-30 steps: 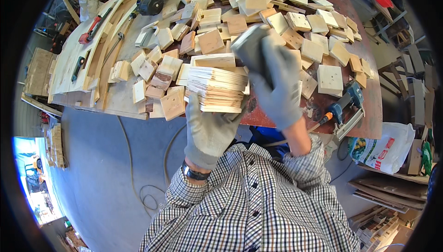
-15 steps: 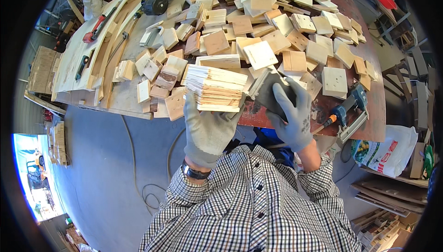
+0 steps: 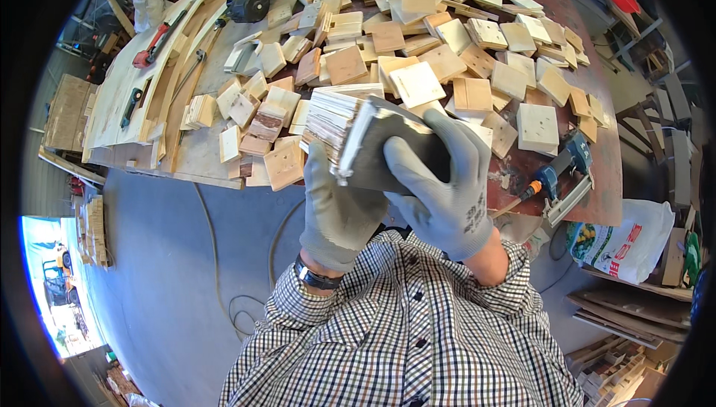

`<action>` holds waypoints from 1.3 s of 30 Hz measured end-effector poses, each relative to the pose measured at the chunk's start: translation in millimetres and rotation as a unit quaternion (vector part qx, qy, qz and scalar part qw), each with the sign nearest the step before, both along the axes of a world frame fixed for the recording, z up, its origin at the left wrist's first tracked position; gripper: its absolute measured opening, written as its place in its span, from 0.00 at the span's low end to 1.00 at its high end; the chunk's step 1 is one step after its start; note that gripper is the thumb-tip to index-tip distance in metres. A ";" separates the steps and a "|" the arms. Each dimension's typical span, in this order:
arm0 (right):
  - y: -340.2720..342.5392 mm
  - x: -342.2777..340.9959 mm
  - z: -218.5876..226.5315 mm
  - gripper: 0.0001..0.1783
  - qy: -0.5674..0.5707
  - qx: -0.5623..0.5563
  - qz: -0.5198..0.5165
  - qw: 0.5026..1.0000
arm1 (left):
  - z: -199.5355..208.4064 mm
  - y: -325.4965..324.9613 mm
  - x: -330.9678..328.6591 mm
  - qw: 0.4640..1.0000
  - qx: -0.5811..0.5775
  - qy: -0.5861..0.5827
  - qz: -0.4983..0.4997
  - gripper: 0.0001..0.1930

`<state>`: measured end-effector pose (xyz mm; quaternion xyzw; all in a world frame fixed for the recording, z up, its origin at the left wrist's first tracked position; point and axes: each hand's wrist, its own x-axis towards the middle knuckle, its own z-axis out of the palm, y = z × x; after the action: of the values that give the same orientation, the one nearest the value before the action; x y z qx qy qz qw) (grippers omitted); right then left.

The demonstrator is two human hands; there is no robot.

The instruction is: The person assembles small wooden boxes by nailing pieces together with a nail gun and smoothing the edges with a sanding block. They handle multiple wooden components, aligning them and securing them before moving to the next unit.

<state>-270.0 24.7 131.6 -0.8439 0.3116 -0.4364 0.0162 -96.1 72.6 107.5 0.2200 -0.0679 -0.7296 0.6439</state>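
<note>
Gripped from above by my gloved right hand is a dark, flat, block-like tool with a white-smeared edge; I cannot make out its exact kind. That edge lies against the face of a stack of thin wood pieces, streaked with white. My gloved left hand is closed around the lower part of this stack, partly hidden behind the dark tool. Just beyond, a heap of square wood blocks covers much of the table.
A blue-and-black power tool lies at the table's right front edge. A red-handled tool and a small dark tool lie on boards at the left. A printed white bag sits at the right. A hose crosses the floor.
My right hand has moved left, bringing the dark tool from beside the stack across its face. The stack is now more covered and tilted; my left hand still holds it.
</note>
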 end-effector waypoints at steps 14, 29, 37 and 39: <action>-4.3 -2.4 -35.1 0.40 -0.046 0.031 0.028 0.998 | 2.1 2.9 0.1 0.998 0.034 0.033 0.050 0.47; 0.4 40.6 -0.4 0.28 -0.090 -0.066 0.016 0.994 | -23.9 11.5 4.9 0.990 -0.100 -0.049 0.090 0.41; -35.2 -32.6 -56.8 0.41 -0.129 0.058 -0.100 0.985 | -14.2 1.1 18.8 0.989 -0.101 0.107 0.020 0.47; -11.1 -14.6 -18.0 0.36 -0.078 0.068 -0.025 0.994 | -20.4 6.5 14.5 0.996 -0.088 0.021 0.027 0.46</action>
<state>-284.6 13.6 113.6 -0.7963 0.3592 -0.4789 0.0869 -81.7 79.1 87.1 0.1491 -0.1121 -0.7077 0.6814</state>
